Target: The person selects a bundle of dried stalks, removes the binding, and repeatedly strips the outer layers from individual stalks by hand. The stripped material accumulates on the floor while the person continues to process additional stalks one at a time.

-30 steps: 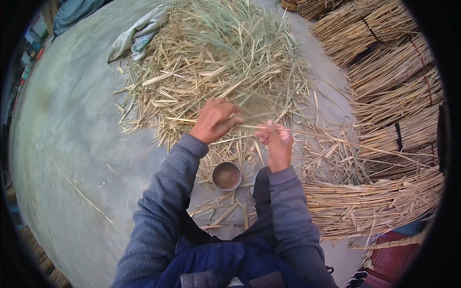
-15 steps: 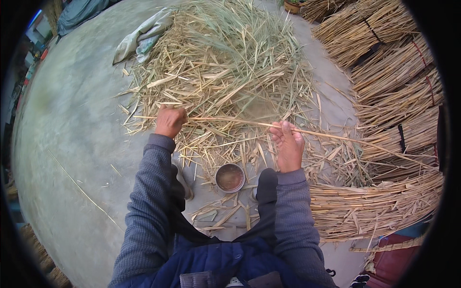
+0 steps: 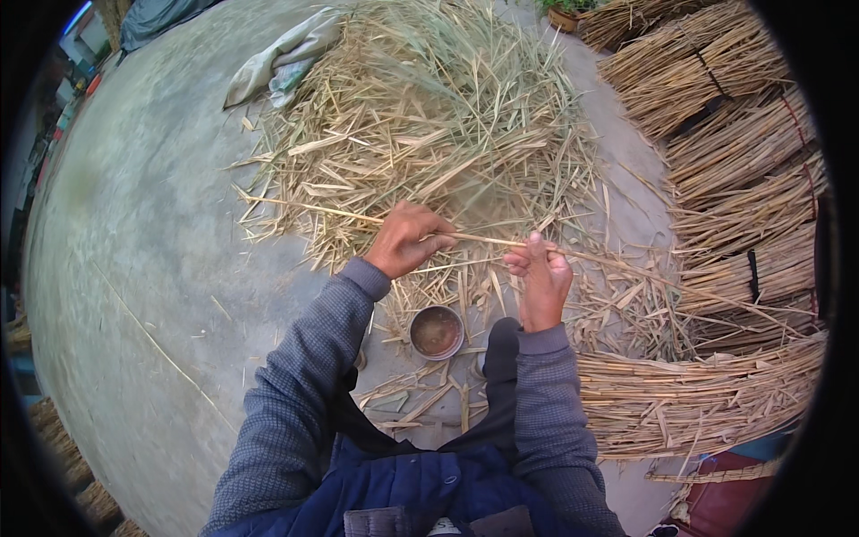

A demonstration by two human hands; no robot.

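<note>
A long, thin, straw-coloured reed stalk point(image 3: 309, 207) runs crosswise in front of me, its right part reaching toward the bundles. My left hand point(image 3: 409, 239) is closed round it near the middle. A short way to the right, my right hand point(image 3: 540, 279) pinches the same stalk between thumb and fingers, palm turned up. Beneath and beyond both hands lies a heap of dry leaf strips and husks point(image 3: 420, 134), greener toward the far side. On the floor between my feet stands a round tin point(image 3: 436, 332) with something brownish inside.
Tied bundles of reed stalks point(image 3: 743, 183) line the right side, and another bundle point(image 3: 689, 398) lies nearer to my right knee. A crumpled whitish sack point(image 3: 282, 61) rests at the heap's far left. One loose stalk point(image 3: 165, 345) lies on the concrete floor point(image 3: 152, 206).
My left hand has slid right along the stalk, closer to the right hand, leaving more stalk showing on its left. The right hand keeps its pinch nearly in place. The view has shifted slightly.
</note>
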